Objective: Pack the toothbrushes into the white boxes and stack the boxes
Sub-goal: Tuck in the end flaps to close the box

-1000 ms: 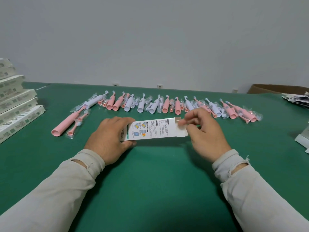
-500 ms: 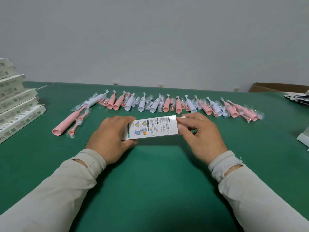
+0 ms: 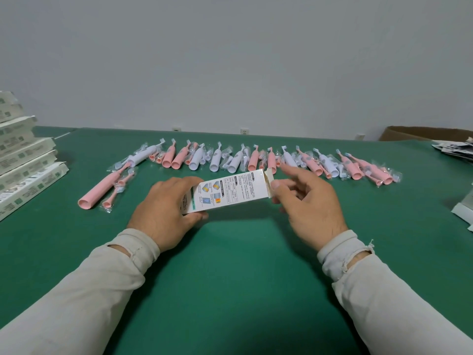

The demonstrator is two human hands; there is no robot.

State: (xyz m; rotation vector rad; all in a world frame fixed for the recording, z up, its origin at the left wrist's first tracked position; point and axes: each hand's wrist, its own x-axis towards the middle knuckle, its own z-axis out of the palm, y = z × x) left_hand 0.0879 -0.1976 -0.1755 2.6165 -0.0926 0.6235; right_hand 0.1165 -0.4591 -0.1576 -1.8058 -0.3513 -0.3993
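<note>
A white box point(image 3: 227, 192) with printed panels is held a little above the green table point(image 3: 230, 278), tilted up to the right. My left hand point(image 3: 163, 208) grips its left end. My right hand point(image 3: 309, 201) is at its right end, thumb touching the end under a raised flap point(image 3: 268, 173), fingers loosely spread. Behind the box runs a row of several pink and white toothbrushes point(image 3: 253, 160) in clear wrappers. One long pink toothbrush point(image 3: 102, 188) lies apart at the left with a wrapped brush head point(image 3: 116, 192) beside it.
A stack of white boxes point(image 3: 23, 160) stands at the left table edge. A brown carton point(image 3: 422, 133) and a pile of leaflets point(image 3: 455, 149) sit at the far right, with flat white boxes point(image 3: 464, 213) at the right edge.
The box's right end has lifted and its end flap stands up again. My right hand has shifted from pressing on that end to touching it with the thumb, fingers spread.
</note>
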